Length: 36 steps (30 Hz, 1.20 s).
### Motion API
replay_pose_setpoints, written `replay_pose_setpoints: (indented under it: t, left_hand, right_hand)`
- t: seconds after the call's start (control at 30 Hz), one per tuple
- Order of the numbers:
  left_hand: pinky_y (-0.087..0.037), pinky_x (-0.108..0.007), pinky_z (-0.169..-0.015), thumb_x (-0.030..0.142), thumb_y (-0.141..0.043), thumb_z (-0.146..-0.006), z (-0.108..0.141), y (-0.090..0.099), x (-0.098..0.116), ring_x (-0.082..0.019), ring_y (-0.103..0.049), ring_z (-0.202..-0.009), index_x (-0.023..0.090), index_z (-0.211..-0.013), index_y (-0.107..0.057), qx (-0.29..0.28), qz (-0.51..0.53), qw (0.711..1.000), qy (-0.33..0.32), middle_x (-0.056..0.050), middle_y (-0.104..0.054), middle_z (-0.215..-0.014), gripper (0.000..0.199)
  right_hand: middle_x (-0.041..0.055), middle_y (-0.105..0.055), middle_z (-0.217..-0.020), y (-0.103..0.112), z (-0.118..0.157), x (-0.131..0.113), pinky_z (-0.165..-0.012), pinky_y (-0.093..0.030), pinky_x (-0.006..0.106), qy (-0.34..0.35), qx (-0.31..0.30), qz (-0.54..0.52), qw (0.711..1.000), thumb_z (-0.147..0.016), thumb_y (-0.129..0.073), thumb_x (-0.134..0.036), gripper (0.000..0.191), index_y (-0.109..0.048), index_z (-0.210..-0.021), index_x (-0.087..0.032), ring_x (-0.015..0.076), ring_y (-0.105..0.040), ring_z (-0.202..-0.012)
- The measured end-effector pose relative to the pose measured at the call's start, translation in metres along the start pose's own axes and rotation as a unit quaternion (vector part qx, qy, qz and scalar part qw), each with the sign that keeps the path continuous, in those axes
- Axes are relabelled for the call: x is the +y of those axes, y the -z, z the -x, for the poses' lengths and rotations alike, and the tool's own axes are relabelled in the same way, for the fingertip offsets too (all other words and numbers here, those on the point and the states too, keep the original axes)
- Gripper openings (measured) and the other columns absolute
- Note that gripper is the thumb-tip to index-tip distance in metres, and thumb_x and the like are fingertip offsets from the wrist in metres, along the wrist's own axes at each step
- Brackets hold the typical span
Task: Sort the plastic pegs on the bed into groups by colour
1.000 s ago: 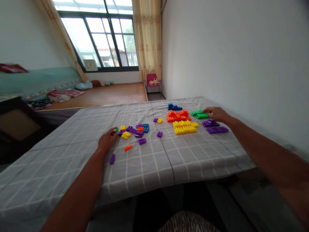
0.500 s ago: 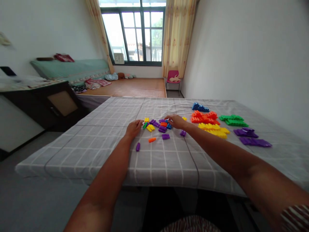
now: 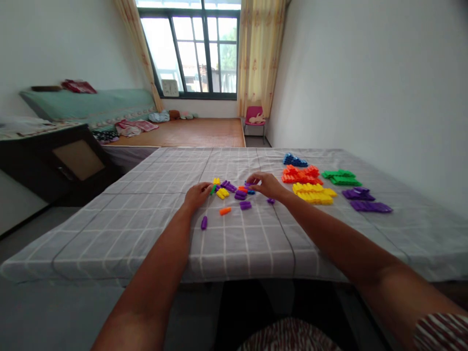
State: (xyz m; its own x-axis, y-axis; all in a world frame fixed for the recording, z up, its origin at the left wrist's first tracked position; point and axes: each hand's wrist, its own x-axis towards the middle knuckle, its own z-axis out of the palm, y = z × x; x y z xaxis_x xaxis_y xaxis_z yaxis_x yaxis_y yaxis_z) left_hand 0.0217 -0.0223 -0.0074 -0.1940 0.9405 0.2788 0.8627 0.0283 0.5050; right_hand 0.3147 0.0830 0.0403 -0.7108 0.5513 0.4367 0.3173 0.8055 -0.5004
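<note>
On my feed from the head camera, both bare hands reach over a bed-sized table with a grey checked cloth (image 3: 139, 234), working at a scatter of small plastic pieces near the middle. I have the left hand (image 3: 197, 197) at the left edge of that scatter, fingers bent, their tips against a green piece (image 3: 213, 189); I cannot tell whether they grip it or only touch it. The right hand (image 3: 268, 185) comes in from the other side, thumb and fingers curved down by an orange piece (image 3: 243, 189) and a blue piece (image 3: 251, 192); from here I can't make out whether it has hold of anything. Between the hands I see yellow pieces (image 3: 223, 194) and purple pieces (image 3: 229, 186) lying close together. Nearer the wearer, a lone orange piece (image 3: 225, 211) and a lone purple piece (image 3: 204, 223) lie apart on the cloth. Off to the right I count sorted groups: a blue stack (image 3: 294, 160) farthest back, then an orange stack (image 3: 302, 174) and a yellow stack (image 3: 315, 194), with a green stack (image 3: 341, 177) and a purple group (image 3: 371, 207) beyond them, nearer the wall.
</note>
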Motion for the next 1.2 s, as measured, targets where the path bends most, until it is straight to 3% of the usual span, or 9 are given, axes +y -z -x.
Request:
replay_pose_setpoints:
  t: [0.1, 0.2, 0.37, 0.43, 0.53, 0.77, 0.97, 1.1, 1.2]
  left_hand:
    - [-0.045, -0.026, -0.071, 0.055, -0.046, -0.084, 0.001, 0.001, -0.001, -0.019, -0.064, -0.083, 0.022, -0.115, -0.068, -0.014, -0.027, 0.999, 0.012, -0.006, -0.072, -0.102, 0.051]
    - [-0.046, -0.027, -0.072, 0.053, -0.046, -0.082, -0.002, 0.003, -0.003, -0.020, -0.064, -0.087, 0.023, -0.119, -0.066, -0.019, -0.066, 0.997, 0.018, -0.005, -0.072, -0.103, 0.051]
    - [-0.049, -0.030, -0.072, 0.052, -0.045, -0.083, -0.006, 0.007, -0.001, -0.024, -0.066, -0.091, 0.023, -0.121, -0.065, -0.032, -0.102, 0.993, 0.045, -0.008, -0.072, -0.106, 0.052]
    - [-0.049, -0.031, -0.071, 0.052, -0.044, -0.083, -0.007, 0.008, 0.001, -0.026, -0.066, -0.092, 0.023, -0.121, -0.066, -0.032, -0.117, 0.991, 0.055, -0.008, -0.072, -0.105, 0.052]
    - [-0.051, -0.033, -0.070, 0.052, -0.044, -0.084, -0.008, 0.010, 0.003, -0.028, -0.067, -0.092, 0.023, -0.120, -0.066, -0.032, -0.126, 0.989, 0.069, -0.008, -0.073, -0.103, 0.051]
    - [-0.050, -0.034, -0.075, 0.054, -0.038, -0.085, -0.009, 0.009, -0.001, -0.027, -0.066, -0.093, 0.021, -0.125, -0.063, -0.039, -0.134, 0.987, 0.081, -0.009, -0.071, -0.106, 0.057]
    - [-0.047, -0.029, -0.067, 0.057, -0.038, -0.085, -0.010, 0.007, -0.003, -0.024, -0.066, -0.088, 0.023, -0.126, -0.062, -0.040, -0.131, 0.988, 0.076, -0.006, -0.072, -0.101, 0.057]
    - [-0.045, -0.026, -0.065, 0.055, -0.040, -0.087, -0.003, 0.004, 0.004, -0.020, -0.066, -0.084, 0.024, -0.125, -0.062, -0.030, -0.123, 0.989, 0.071, -0.004, -0.072, -0.096, 0.054]
    - [-0.043, -0.024, -0.064, 0.054, -0.043, -0.087, 0.001, 0.003, 0.009, -0.017, -0.064, -0.079, 0.025, -0.126, -0.061, -0.018, -0.108, 0.992, 0.062, -0.002, -0.072, -0.089, 0.052]
  right_hand:
    - [0.0029, -0.072, -0.084, 0.033, 0.052, 0.013, -0.071, -0.053, 0.029, -0.069, 0.047, -0.069, 0.994, -0.077, -0.069, -0.034, 0.021, -0.069, -0.091, -0.019, 0.0166, -0.066, -0.077]
    - [0.0049, -0.073, -0.088, 0.077, 0.111, 0.043, -0.076, -0.054, 0.034, -0.155, 0.150, -0.084, 0.973, -0.077, -0.067, -0.042, 0.029, -0.068, -0.093, -0.018, 0.0189, -0.067, -0.080]
    - [0.0104, -0.072, -0.096, 0.156, 0.214, 0.113, -0.080, -0.054, 0.037, -0.297, 0.373, 0.027, 0.878, -0.076, -0.063, -0.049, 0.040, -0.066, -0.098, -0.017, 0.0223, -0.068, -0.085]
    - [0.0123, -0.072, -0.097, 0.175, 0.246, 0.136, -0.080, -0.054, 0.037, -0.352, 0.401, 0.081, 0.842, -0.075, -0.061, -0.048, 0.038, -0.066, -0.096, -0.017, 0.0238, -0.068, -0.086]
    - [0.0131, -0.073, -0.096, 0.184, 0.274, 0.156, -0.083, -0.053, 0.038, -0.397, 0.386, 0.133, 0.822, -0.075, -0.060, -0.045, 0.033, -0.067, -0.092, -0.017, 0.0248, -0.068, -0.086]
    - [0.0109, -0.074, -0.086, 0.171, 0.272, 0.160, -0.076, -0.051, 0.035, -0.363, 0.374, 0.177, 0.835, -0.078, -0.056, -0.057, 0.043, -0.070, -0.087, -0.017, 0.0233, -0.068, -0.077]
    - [0.0098, -0.072, -0.084, 0.172, 0.274, 0.155, -0.073, -0.048, 0.032, -0.343, 0.341, 0.245, 0.840, -0.085, -0.048, -0.055, 0.044, -0.071, -0.082, -0.018, 0.0209, -0.063, -0.075]
    - [0.0111, -0.068, -0.084, 0.168, 0.256, 0.130, -0.076, -0.047, 0.034, -0.283, 0.417, 0.321, 0.802, -0.090, -0.045, -0.045, 0.038, -0.068, -0.082, -0.016, 0.0202, -0.059, -0.074]
    - [0.0100, -0.067, -0.090, 0.150, 0.211, 0.094, -0.078, -0.047, 0.033, -0.203, 0.411, 0.277, 0.845, -0.092, -0.043, -0.040, 0.033, -0.067, -0.091, -0.017, 0.0192, -0.060, -0.080]
